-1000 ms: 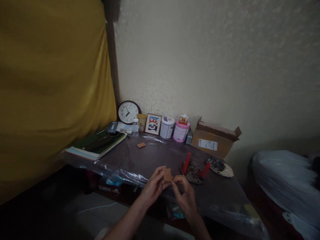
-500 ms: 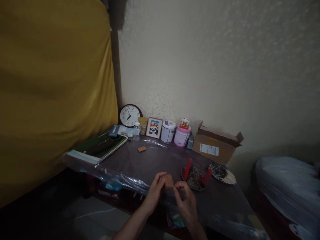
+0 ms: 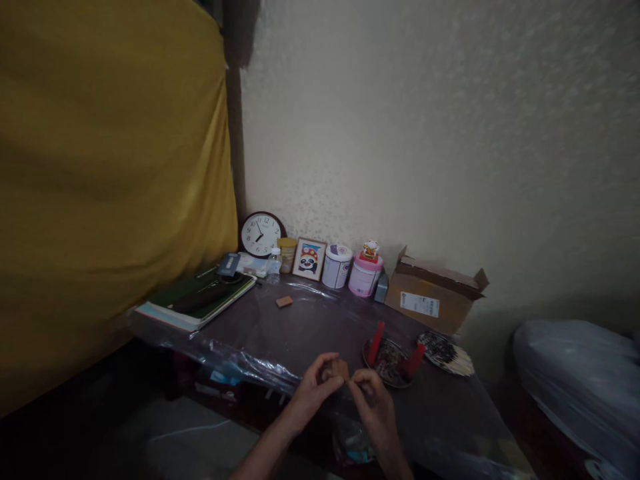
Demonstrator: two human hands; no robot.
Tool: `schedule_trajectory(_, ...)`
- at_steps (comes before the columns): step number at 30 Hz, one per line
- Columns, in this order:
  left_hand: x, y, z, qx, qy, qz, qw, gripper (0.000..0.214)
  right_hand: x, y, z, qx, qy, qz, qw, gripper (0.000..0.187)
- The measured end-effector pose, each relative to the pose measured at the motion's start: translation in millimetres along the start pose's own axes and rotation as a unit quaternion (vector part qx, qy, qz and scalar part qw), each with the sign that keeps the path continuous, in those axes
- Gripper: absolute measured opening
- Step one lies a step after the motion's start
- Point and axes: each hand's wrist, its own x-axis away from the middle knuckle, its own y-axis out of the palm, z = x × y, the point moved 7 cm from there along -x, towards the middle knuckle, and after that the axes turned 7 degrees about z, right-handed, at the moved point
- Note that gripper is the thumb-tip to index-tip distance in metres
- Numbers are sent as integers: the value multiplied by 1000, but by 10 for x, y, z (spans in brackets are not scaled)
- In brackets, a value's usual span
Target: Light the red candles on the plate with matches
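Observation:
In front of me, above the near part of the table, my left hand (image 3: 316,390) is closed on a small brown rectangular block (image 3: 341,369). The thumb lies across its lower front and the fingers are behind it. My right hand (image 3: 373,395) is pinched closed at the block's lower right corner. Whatever is between its fingertips is too small to make out. Just beyond the right hand is a round plate (image 3: 384,382) of dark bits with two red upright pieces (image 3: 376,343) on it. A similar flat brown block (image 3: 284,302) lies farther back on the table.
To the right is a plate of dark bits and pale thin sticks (image 3: 457,360). Along the wall stand a clock (image 3: 261,235), a framed panda picture (image 3: 309,259), two tubs (image 3: 337,267) and a cardboard box (image 3: 425,297). Books (image 3: 200,300) lie left on the plastic-covered table (image 3: 250,333).
The block in my left hand has tipped, so less of its broad face shows. My left thumb has come across its front. The right hand stays pinched at its corner.

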Motion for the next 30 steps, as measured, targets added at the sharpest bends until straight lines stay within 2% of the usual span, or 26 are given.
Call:
schedule_trajectory(7,3,-24,-30,-39,-26,30,998,35,-13,0,113,-70,45,-4,997,15)
schedule_trajectory(9,-4,-30,-77,-37,-37,23,998,35,-17,-20,147,-88,63,6,994,16)
schedule_trajectory(13,-20,-28,-166,-9,-45,-5,999,35,-30,-64,203,-116,90,19,989,33)
schedule_trajectory(19,6,-2,-187,35,-69,-6,997,34,-62,-146,326,-136,93,55,985,30)
schedule_trajectory(26,194,90,-121,89,-54,-28,994,30,-91,-205,373,-140,94,62,984,22)
schedule_trajectory(30,361,67,-95,115,-48,-3,992,26,-94,-205,374,-137,91,57,985,21)
